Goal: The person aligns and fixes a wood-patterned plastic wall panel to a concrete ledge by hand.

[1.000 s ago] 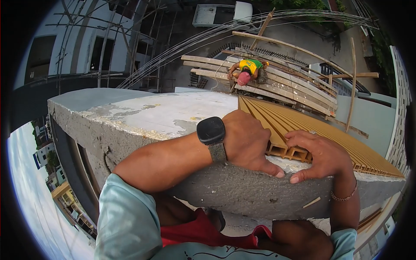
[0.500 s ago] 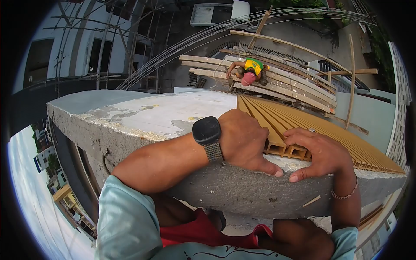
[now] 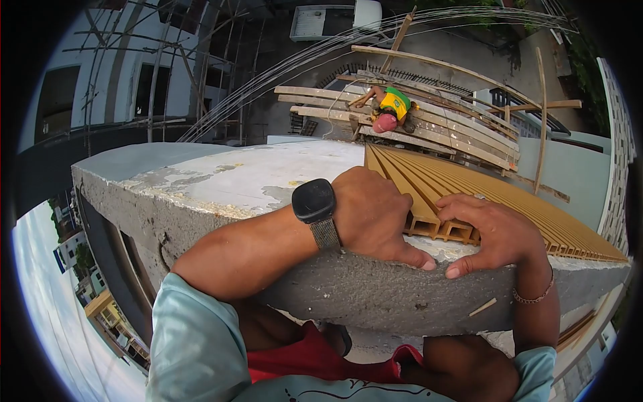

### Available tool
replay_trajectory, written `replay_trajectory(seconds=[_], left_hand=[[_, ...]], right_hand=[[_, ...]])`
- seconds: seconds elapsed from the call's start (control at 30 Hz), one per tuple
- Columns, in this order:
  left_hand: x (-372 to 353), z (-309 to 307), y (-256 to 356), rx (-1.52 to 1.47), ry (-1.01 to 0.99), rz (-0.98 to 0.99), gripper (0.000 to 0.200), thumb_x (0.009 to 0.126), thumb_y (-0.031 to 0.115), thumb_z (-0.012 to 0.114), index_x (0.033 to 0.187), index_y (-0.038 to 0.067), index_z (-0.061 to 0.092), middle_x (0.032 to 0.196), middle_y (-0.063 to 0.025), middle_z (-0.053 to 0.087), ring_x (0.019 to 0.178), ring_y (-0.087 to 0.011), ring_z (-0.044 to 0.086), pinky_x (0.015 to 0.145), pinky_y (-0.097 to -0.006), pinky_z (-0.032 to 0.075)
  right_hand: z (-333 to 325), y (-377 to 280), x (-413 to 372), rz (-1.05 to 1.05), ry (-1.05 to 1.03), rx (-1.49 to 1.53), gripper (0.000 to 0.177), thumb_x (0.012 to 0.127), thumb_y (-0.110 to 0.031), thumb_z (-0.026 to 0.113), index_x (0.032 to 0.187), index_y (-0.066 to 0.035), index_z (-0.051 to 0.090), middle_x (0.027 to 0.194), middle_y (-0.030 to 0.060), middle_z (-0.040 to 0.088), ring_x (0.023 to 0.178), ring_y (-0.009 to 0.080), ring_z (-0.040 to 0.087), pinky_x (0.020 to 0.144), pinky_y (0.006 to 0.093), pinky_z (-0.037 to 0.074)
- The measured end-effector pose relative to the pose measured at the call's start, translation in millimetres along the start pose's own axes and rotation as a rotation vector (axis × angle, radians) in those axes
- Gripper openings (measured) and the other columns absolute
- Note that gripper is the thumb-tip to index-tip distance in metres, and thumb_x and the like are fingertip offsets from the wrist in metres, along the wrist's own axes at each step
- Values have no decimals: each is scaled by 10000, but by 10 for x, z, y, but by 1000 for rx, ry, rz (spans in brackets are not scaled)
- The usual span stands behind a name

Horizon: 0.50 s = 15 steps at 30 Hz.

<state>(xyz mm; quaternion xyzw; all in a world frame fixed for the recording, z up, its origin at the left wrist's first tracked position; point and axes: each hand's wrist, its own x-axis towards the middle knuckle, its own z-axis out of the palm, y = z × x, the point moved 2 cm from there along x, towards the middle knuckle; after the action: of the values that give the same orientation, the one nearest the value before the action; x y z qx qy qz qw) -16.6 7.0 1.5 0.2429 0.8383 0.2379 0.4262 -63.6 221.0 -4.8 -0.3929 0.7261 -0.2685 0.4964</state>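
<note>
Tan ribbed panels (image 3: 469, 181) stand against the outer face of the wall, their hollow ends showing at its top edge. My left hand (image 3: 375, 218), with a black watch on its wrist, rests over the left end of the panels, its thumb on the rough concrete edge (image 3: 348, 288). Its fingers curl over the far side and their tips are hidden. To its right, my right hand (image 3: 492, 234) arches over the panel ends, fingers on the ribs and thumb on the concrete. The two thumbs nearly meet.
Far below, a person in a yellow and green shirt (image 3: 395, 102) is on a plank scaffold (image 3: 462, 130). Cables (image 3: 268, 74) cross above a parked truck (image 3: 328, 22). Bamboo scaffolding (image 3: 157, 74) stands at the upper left. A small stick (image 3: 482, 307) lies on the concrete.
The person below has leaned and turned slightly, showing more of the shirt's back. Both of my hands keep nearly the same place on the panels and edge.
</note>
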Motion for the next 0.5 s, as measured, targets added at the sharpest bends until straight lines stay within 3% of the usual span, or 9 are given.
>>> replay_trajectory(seconds=[0.5], left_hand=[[6, 17, -8, -3, 21, 10, 903, 710, 825, 519, 812, -65, 627, 587, -202, 609, 623, -386, 651, 585, -447, 517]], right_hand=[[-6, 1, -5, -18, -4, -7, 754, 645, -606, 779, 1128, -70, 556, 1195, 119, 554, 1074, 350, 579, 869, 420, 483]])
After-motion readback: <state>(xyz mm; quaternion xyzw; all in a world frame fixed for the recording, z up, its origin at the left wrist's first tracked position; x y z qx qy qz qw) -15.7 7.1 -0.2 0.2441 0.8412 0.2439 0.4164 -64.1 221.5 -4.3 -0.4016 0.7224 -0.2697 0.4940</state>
